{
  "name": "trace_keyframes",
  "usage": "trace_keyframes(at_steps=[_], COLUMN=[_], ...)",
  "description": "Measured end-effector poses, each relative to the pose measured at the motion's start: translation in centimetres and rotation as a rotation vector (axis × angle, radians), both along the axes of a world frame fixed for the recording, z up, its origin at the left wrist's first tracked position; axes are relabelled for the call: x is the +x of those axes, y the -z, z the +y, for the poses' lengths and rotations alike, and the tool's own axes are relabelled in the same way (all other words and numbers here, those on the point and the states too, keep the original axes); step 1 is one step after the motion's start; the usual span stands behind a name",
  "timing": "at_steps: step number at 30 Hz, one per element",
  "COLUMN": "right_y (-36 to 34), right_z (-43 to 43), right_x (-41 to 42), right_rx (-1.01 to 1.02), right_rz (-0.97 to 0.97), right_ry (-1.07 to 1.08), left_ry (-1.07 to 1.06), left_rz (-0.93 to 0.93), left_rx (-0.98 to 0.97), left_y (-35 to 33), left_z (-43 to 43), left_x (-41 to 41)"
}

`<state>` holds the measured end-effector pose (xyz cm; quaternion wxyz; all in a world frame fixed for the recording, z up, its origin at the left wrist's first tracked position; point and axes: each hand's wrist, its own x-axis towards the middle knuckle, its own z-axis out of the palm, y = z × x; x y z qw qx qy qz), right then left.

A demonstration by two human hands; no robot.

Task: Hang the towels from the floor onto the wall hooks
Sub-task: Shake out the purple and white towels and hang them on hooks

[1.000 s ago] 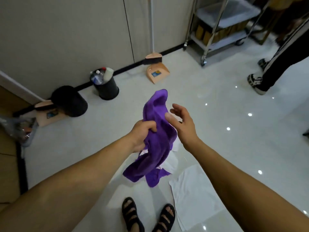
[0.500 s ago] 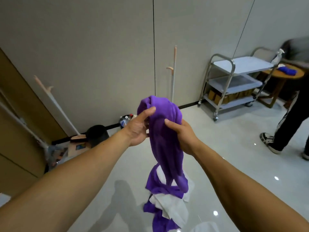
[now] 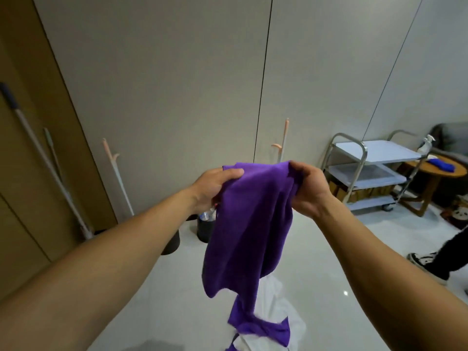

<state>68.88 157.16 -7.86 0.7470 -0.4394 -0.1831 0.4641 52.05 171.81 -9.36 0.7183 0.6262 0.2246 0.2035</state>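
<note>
holding a purple towel (image 3: 250,219) up by its top edge, one hand at each end

gripped at one corner by the left hand (image 3: 215,183), fingers curled over the hem; bunched at the other in the right hand (image 3: 307,188), thumb and fingers closed round the cloth. top edge roughly level from hand to hand, long axis hanging straight down, above a white towel (image 3: 276,307) and more purple cloth (image 3: 260,328) on the floor (image 3: 152,300). equally near both hands. facing the pale panelled wall (image 3: 177,84), well apart from it; no hook in view there, so probably calls for finding one before lifting the edge. no brand, label or writing readable.
</note>
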Motion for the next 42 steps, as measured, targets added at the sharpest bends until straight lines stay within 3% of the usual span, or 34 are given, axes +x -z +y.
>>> trace_keyframes(at_steps=[2, 3, 6, 8, 12, 14, 17, 21, 24, 29, 32, 38, 42], right_y=[-1.5, -1.5, 1.5, 2.2, 0.6, 0.8, 2.1, 1.3, 1.0, 1.1, 1.6, 3.0, 4.3], right_z=[0.4, 0.7, 1.2, 1.7, 3.0, 3.8, 5.0, 6.2, 7.1, 7.0, 7.7, 10.1, 11.1], right_x=[-0.1, -0.5, -3.2, -5.0, -5.3, -6.2, -8.2, -9.3, -9.5, -9.3, -9.4, -8.0, -6.2], right_rx=[0.165, 0.152, -0.121, -0.205, 0.03, 0.043, -0.039, 0.049, -0.052, -0.615, -0.655, -0.619, -0.671], right_rz=[0.04, -0.018, -0.231, -0.274, -0.12, -0.112, -0.134, -0.11, -0.144, -0.49, -0.572, -0.561, -0.59], right_ry=[-0.056, -0.12, -0.33, -0.415, -0.32, -0.362, -0.444, -0.411, -0.405, -0.529, -0.516, -0.531, -0.598], left_ry=[0.105, 0.144, 0.145, 0.008, -0.201, -0.149, -0.083, 0.001, -0.074, -0.25, -0.275, -0.28, -0.266], left_rz=[-0.155, -0.19, 0.052, 0.161, -0.035, -0.132, -0.129, -0.146, 0.006, 0.432, 0.603, 0.5, 0.439], left_rx=[-0.122, -0.152, -0.076, -0.058, -0.191, -0.275, -0.228, -0.216, -0.112, 0.154, 0.226, -0.171, -0.267], left_y=[-1.5, -1.8, -0.5, 0.6, -0.6, -1.1, 0.1, 1.2, 0.9, 0.7, 0.5, 0.5, 1.0], left_z=[2.0, 2.9, 3.9, 4.2, 6.3, 6.8, 6.7, 6.3, 6.7, 8.7, 9.6, 10.1, 10.3], left_x=[-1.9, -2.9, -5.2, -6.2, -8.5, -9.8, -11.3, -13.0, -14.6, -18.4, -19.7, -22.6, -24.7])
